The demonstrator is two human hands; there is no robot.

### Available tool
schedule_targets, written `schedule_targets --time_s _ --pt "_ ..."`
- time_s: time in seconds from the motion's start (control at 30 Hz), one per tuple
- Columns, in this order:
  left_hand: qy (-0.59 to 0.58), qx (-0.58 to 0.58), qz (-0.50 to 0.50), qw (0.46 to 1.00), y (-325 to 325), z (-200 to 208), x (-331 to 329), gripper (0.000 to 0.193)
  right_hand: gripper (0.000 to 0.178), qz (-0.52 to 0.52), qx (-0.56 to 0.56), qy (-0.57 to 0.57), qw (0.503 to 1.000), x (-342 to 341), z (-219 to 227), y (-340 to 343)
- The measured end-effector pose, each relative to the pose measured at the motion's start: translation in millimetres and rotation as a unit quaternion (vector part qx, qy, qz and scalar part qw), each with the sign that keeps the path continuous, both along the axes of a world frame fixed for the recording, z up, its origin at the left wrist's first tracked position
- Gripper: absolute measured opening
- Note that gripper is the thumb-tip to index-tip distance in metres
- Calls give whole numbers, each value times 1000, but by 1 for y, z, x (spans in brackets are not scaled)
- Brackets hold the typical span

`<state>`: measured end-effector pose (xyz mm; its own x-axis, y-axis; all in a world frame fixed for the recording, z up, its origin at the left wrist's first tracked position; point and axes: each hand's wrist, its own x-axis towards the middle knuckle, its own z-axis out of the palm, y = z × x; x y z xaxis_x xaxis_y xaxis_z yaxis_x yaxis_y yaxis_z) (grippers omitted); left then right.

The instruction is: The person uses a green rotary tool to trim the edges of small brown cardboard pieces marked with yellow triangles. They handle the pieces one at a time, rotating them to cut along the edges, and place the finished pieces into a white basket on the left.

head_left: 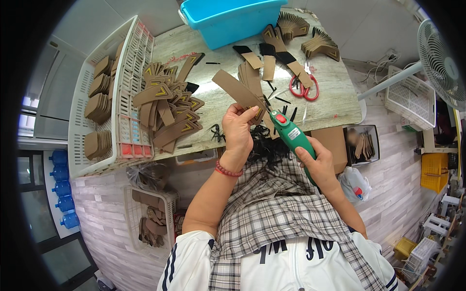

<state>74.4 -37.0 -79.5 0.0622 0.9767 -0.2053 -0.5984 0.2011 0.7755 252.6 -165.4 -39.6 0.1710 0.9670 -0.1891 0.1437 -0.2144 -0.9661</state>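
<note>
My left hand pinches the lower end of a long brown fabric strip, near a yellow chevron mark on it. In my right hand is a green handheld electric cutter with a red button. The cutter's tip meets the strip's right edge, close to my left fingertips; the exact contact is too small to make out. Black trimmed scraps lie in my lap and along the table edge. Behind the held strip are other brown strips. Red-handled scissors rest to the right.
A heap of brown strips with yellow chevrons covers the table's left side, beside a white plastic basket of stacked pieces. A blue bin stands at the back, fanned strips right of it. A fan is at far right.
</note>
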Motion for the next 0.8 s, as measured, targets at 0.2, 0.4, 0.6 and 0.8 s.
schedule_targets --time_s 0.2,0.4,0.6,0.8 --pt "-9 -3 -6 1000 0 -4 1 20 38 -3 16 5 1000 0 -3 0" --pt "-5 -5 -11 1000 -2 -7 1 19 38 4 4 -3 1000 2 5 2" --pt "22 -20 -56 998 -5 -2 0 19 37 3 5 -1 1000 1 5 5" --pt "14 -11 -41 999 -9 -3 5 20 37 5 9 -8 1000 1 6 10"
